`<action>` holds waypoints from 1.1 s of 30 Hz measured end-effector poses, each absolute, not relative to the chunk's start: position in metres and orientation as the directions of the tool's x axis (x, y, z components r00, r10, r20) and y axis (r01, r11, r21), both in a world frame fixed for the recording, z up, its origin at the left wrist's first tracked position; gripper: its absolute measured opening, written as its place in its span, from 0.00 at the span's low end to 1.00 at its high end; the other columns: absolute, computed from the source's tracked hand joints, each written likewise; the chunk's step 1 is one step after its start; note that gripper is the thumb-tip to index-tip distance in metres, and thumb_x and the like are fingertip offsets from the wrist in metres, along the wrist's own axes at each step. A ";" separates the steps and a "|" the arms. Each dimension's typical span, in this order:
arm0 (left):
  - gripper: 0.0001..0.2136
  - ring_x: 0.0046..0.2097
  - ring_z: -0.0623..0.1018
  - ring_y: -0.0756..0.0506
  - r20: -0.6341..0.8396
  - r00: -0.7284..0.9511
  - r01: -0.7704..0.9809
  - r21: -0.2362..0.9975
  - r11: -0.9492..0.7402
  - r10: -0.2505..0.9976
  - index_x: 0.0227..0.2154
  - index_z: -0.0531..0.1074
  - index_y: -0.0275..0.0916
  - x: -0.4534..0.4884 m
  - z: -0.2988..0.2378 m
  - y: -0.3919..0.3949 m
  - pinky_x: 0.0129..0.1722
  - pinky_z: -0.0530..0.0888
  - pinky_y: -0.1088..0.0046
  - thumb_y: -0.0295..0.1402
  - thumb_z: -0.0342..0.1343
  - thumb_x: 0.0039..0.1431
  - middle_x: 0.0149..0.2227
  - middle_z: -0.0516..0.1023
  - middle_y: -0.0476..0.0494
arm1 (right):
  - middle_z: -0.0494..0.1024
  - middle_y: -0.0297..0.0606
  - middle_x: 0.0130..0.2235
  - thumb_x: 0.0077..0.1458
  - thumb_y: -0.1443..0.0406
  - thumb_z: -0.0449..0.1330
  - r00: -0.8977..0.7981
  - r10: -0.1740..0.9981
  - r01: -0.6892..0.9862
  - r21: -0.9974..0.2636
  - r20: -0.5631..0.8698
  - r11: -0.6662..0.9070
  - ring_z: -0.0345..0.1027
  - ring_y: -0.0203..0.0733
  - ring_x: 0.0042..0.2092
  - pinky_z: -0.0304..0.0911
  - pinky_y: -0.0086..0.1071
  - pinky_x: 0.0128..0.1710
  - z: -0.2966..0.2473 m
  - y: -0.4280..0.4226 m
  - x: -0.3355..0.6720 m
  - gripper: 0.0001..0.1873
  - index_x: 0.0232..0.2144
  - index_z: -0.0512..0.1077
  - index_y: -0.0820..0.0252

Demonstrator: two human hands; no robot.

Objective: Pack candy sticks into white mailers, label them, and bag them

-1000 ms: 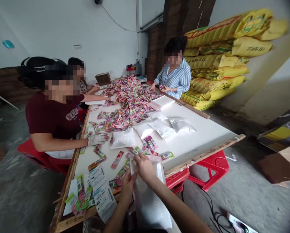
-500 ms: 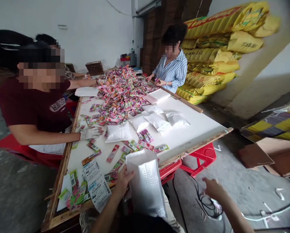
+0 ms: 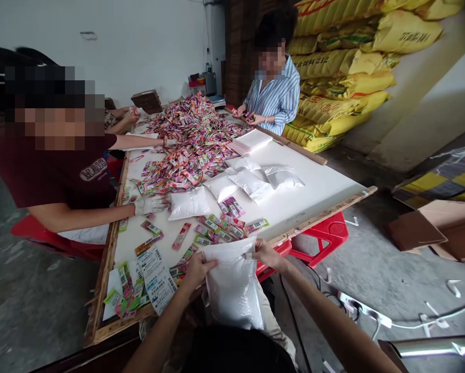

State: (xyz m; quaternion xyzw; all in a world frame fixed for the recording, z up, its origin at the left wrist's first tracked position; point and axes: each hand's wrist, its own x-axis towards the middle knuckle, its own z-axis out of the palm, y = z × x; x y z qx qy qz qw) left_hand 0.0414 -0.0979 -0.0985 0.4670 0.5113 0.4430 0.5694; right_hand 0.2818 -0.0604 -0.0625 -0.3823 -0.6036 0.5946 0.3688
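A silvery-white bubble mailer (image 3: 232,290) stands bulging over my lap at the table's near edge. My left hand (image 3: 199,269) pinches its top left corner, thumb on the front. With closed fingers, my right hand (image 3: 267,254) grips the top right corner. The top flap (image 3: 229,249) lies stretched between both hands; the contents are hidden. Beside my left hand are two printed shipping labels (image 3: 156,280) and small snack sachets (image 3: 129,295). Several filled white mailers (image 3: 189,203) lie beyond, close to more loose sachets (image 3: 232,207).
A large heap of sachets (image 3: 193,134) covers the table's far half, near a stack of flat mailers (image 3: 251,141). A co-worker's gloved hand (image 3: 149,205) rests at left; another person (image 3: 275,88) stands at right. A red stool (image 3: 325,235) and power strip (image 3: 364,310) are at right.
My right hand has come in from the right, over the floor, and taken hold of the mailer's top right corner. The mailer now looks fuller. The co-worker's gloved hand shifted slightly.
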 end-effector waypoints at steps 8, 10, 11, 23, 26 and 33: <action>0.04 0.36 0.75 0.43 -0.160 0.194 0.002 0.987 0.163 0.968 0.12 0.71 0.36 0.032 -0.088 -0.099 0.36 0.69 0.68 0.24 0.55 0.36 0.37 0.79 0.41 | 0.72 0.42 0.47 0.57 0.72 0.46 -0.613 0.756 0.428 -0.709 0.227 0.560 0.62 0.42 0.52 0.60 0.38 0.50 -0.076 -0.110 0.314 0.20 0.35 0.77 0.55; 0.05 0.36 0.75 0.43 -0.164 0.193 -0.010 0.986 0.169 0.967 0.11 0.68 0.36 0.034 -0.091 -0.098 0.36 0.69 0.68 0.23 0.52 0.35 0.36 0.79 0.42 | 0.71 0.41 0.49 0.55 0.75 0.46 -0.655 0.722 0.495 -0.596 0.222 0.633 0.59 0.44 0.54 0.58 0.41 0.52 -0.068 -0.112 0.314 0.21 0.34 0.77 0.54; 0.06 0.36 0.75 0.43 -0.164 0.190 -0.014 0.985 0.169 0.968 0.10 0.67 0.36 0.035 -0.092 -0.098 0.36 0.69 0.68 0.23 0.51 0.34 0.36 0.79 0.42 | 0.72 0.41 0.49 0.53 0.76 0.47 -0.651 0.727 0.534 -0.551 0.216 0.641 0.59 0.45 0.55 0.58 0.42 0.52 -0.062 -0.111 0.312 0.21 0.31 0.78 0.54; 0.12 0.38 0.75 0.43 -0.263 0.514 0.019 0.955 0.296 0.817 0.32 0.75 0.38 0.011 -0.066 -0.093 0.40 0.70 0.66 0.27 0.58 0.40 0.39 0.77 0.41 | 0.55 0.42 0.63 0.51 0.54 0.58 -0.865 0.493 0.418 -0.411 0.092 0.810 0.44 0.55 0.64 0.31 0.54 0.63 -0.096 -0.128 0.238 0.35 0.60 0.56 0.53; 0.18 0.39 0.74 0.43 -0.248 0.513 0.129 0.969 0.212 0.822 0.39 0.71 0.41 0.007 -0.059 -0.098 0.40 0.70 0.68 0.28 0.59 0.41 0.39 0.76 0.44 | 0.61 0.46 0.60 0.54 0.55 0.56 -0.757 0.628 0.481 -0.495 0.182 0.724 0.51 0.53 0.61 0.44 0.53 0.60 -0.091 -0.123 0.253 0.29 0.57 0.61 0.55; 0.12 0.35 0.74 0.45 -0.087 0.296 0.210 0.977 0.025 0.951 0.36 0.70 0.39 0.023 -0.043 -0.108 0.34 0.69 0.72 0.27 0.56 0.45 0.32 0.75 0.47 | 0.73 0.39 0.33 0.58 0.58 0.51 -0.531 0.832 0.411 -0.809 0.162 0.420 0.66 0.40 0.36 0.62 0.31 0.37 -0.058 -0.103 0.269 0.14 0.32 0.71 0.60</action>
